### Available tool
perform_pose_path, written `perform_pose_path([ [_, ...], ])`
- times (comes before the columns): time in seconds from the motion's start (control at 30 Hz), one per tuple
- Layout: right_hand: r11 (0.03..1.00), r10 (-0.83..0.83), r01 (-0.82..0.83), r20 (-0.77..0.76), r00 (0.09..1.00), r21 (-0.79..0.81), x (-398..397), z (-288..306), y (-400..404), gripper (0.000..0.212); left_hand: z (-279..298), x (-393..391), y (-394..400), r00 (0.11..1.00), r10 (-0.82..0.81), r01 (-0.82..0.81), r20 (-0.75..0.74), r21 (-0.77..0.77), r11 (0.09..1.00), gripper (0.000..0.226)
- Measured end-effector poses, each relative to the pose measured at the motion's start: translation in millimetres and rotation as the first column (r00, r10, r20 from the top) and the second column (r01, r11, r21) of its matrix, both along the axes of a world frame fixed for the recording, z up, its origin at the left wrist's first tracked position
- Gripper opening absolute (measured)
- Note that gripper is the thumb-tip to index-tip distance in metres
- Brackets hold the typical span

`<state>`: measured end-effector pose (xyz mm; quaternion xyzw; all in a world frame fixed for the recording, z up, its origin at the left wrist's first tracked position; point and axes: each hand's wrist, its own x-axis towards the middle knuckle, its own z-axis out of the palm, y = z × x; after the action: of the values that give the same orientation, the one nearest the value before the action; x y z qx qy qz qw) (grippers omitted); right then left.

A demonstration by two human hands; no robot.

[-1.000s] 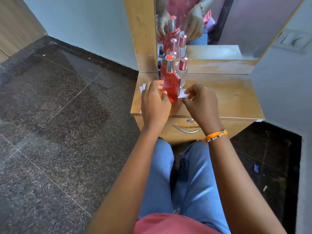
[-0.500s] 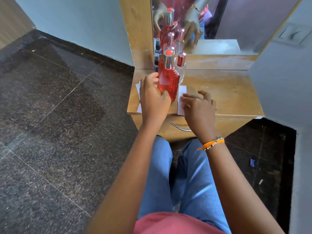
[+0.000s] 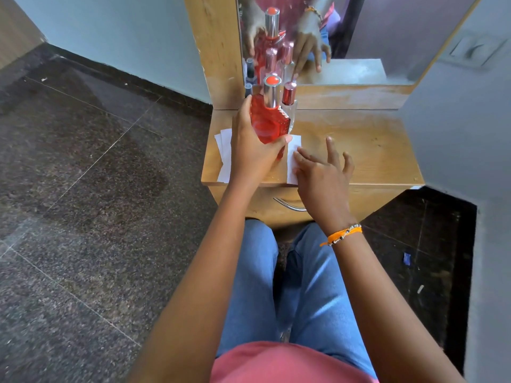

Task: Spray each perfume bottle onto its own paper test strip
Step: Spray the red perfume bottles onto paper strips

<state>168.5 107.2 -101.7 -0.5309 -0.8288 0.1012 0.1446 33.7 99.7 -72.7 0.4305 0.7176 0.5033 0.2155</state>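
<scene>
1. White paper strips lie at the far left of our wooden dresser top, overlapping one another and reaching its front edge.
2. Our left hand wraps around the red perfume bottle, thumb across its front and fingers behind it (the bottle leans slightly left, and we cannot tell if its base touches the wood).
3. Behind that bottle, against the mirror, we see a small dark bottle and a clear bottle with a red cap.
4. Another white strip lies just right of the red bottle.
5. Our right hand rests on this strip, fingers spread and gripping nothing, with an orange bracelet at the wrist.
</scene>
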Motion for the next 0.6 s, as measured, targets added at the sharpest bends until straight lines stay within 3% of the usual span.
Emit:
perform_pose_path([
  [0.27,1.0,-0.017,0.017,0.002,1.0,-0.011,6,-1,19,0.035,3,1,-4,0.999,0.032,-0.031,-0.014,0.067,0.997,0.083],
  [0.33,0.999,-0.006,0.003,-0.088,0.996,-0.038,9,3,28,0.032,7,5,-7,0.998,0.025,-0.02,-0.058,0.081,0.996,0.081],
  [0.37,1.0,0.027,-0.025,-0.22,0.975,0.009,8,10,28,0.031,10,5,-11,0.997,0.027,-0.019,-0.075,0.105,0.994,0.08],
  [0.47,0.99,0.117,-0.041,-0.637,0.762,0.133,6,44,24,0.026,13,11,-16,0.994,0.022,-0.006,-0.107,0.142,0.99,0.08],
  [0.6,0.964,0.017,-0.254,-0.934,0.356,-0.079,-13,94,11,0.02,15,20,-20,0.98,0.003,0.03,-0.2,0.163,0.986,0.083],
])
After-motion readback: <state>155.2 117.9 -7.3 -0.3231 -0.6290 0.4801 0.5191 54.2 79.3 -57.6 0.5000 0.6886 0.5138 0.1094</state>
